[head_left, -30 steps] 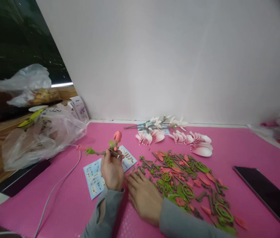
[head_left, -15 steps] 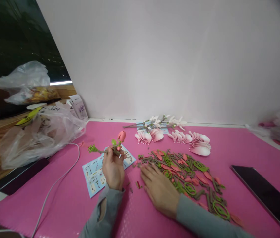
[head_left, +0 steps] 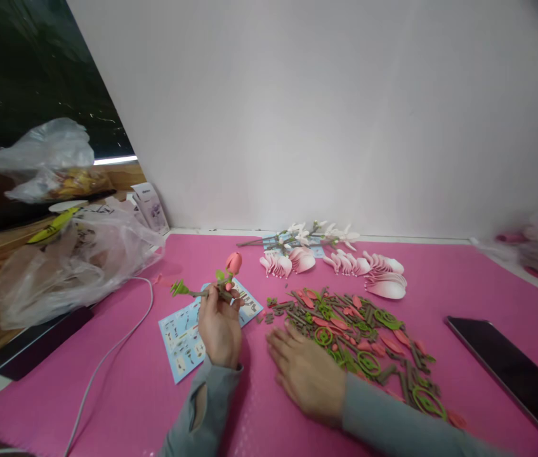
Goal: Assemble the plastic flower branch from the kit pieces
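My left hand [head_left: 219, 327] is closed around a brown toy branch [head_left: 207, 293] with green leaves and a pink bud [head_left: 233, 262], held above a blue instruction sheet [head_left: 181, 336]. Flat on the pink mat [head_left: 126, 374] lies my right hand [head_left: 309, 374], fingers stretched out, at the near left edge of a pile of brown, green and coral plastic parts [head_left: 359, 336]. Its fingertips touch the nearest pieces.
Pale pink petals [head_left: 383, 279] and a white-flowered branch [head_left: 304, 235] lie near the wall. A dark phone [head_left: 511, 374] rests at the right. Plastic bags [head_left: 69, 260], a small box [head_left: 150, 206] and a white cable [head_left: 107, 362] sit at the left.
My right hand slid right from beside the left wrist to the edge of the parts pile, then drew back slightly. The left hand kept the branch almost still.
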### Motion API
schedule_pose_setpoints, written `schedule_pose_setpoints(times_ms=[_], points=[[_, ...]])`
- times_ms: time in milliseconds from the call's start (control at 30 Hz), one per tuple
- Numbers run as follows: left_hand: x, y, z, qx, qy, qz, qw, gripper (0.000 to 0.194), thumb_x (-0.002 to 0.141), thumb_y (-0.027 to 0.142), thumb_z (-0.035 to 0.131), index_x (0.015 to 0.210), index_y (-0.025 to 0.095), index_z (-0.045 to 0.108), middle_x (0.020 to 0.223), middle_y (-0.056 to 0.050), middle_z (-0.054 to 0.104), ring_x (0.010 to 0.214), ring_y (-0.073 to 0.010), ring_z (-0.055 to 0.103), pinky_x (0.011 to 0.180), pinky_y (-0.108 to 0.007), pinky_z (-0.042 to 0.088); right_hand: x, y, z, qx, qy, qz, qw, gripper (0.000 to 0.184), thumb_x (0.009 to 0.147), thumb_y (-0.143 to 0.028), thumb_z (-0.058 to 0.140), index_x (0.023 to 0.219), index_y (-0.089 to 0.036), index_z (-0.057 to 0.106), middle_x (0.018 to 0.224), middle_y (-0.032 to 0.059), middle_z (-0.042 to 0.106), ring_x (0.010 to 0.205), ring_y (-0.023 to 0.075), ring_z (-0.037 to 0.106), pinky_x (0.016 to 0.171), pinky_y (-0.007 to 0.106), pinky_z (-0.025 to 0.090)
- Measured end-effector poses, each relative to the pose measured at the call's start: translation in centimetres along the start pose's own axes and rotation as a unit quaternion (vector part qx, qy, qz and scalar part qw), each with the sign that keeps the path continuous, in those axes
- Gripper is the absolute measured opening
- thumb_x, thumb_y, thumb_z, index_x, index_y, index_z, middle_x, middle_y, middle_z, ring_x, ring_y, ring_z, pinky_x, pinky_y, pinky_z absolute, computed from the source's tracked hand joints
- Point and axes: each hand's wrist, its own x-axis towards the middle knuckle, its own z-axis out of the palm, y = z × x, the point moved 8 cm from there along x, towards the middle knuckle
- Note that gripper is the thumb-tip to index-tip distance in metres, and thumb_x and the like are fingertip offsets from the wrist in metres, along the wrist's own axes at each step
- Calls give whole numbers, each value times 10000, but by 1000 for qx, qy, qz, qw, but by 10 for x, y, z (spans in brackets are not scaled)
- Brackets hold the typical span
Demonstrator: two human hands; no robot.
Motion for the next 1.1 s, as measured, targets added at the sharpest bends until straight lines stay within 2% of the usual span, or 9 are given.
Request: schedule_pose_setpoints(times_ms=[100,200,300,400,667,800,900,1100], points=[[-1,-1,0,-4,0,-1,1000,116,837,194,589,724,181,569,673,23,604,572,-95,558,539,-213,441,7,10,-9,-9,-1,30,1000,392,912,-209,431,1167,25,614,1256,244,578,1221,348,486,1106,535,241],[-1,-3,1,-3,-5,-2,1000,114,835,183,589,722,177,574,678,24,604,574,-91,552,551,-211,440,28,0,-13,2,-2,26,1000,369,909,-225,445,1175,-39,621,1304,180,564,1255,302,459,1132,471,230],[0,-5,0,3,-11,-7,1000,119,829,197,598,715,175,576,674,18,613,577,-94,557,550,-209,436,45,-10,-11,12,-7,21,1000,447,873,-312,518,1228,-47,580,1351,174,523,1291,302,417,1114,448,279],[0,-8,-2,10,-13,-10,1000,110,829,202,595,723,173,584,673,14,617,579,-96,562,551,-211,438,47,-4,-5,15,-14,32,999,549,844,-388,556,1252,-22,555,1367,204,497,1289,323,418,1104,458,290],[-2,-14,-2,33,-28,-20,999,132,801,243,638,703,175,582,673,18,629,575,-98,569,531,-210,438,20,38,-3,14,-25,102,994,655,851,-439,548,1311,22,483,1411,240,427,1339,329,351,1127,462,242],[-4,-17,-1,39,-36,-28,998,133,806,232,632,699,172,581,652,25,614,572,-96,562,525,-205,448,9,49,-14,16,-18,115,993,547,903,-392,477,1313,-31,504,1427,192,432,1348,292,345,1147,438,197],[-6,-21,0,43,-45,-41,997,129,820,212,612,702,171,581,662,26,614,578,-98,561,545,-214,471,-4,62,-21,14,-9,135,991,520,938,-377,417,1362,-80,459,1457,155,402,1372,270,302,1153,447,167],[-15,-35,5,57,-73,-98,991,86,803,234,626,762,158,620,684,-5,632,586,-127,577,515,-240,485,-35,94,-18,18,-24,171,985,607,924,-452,440,1390,-64,419,1445,173,409,1361,292,328,1126,487,230]])
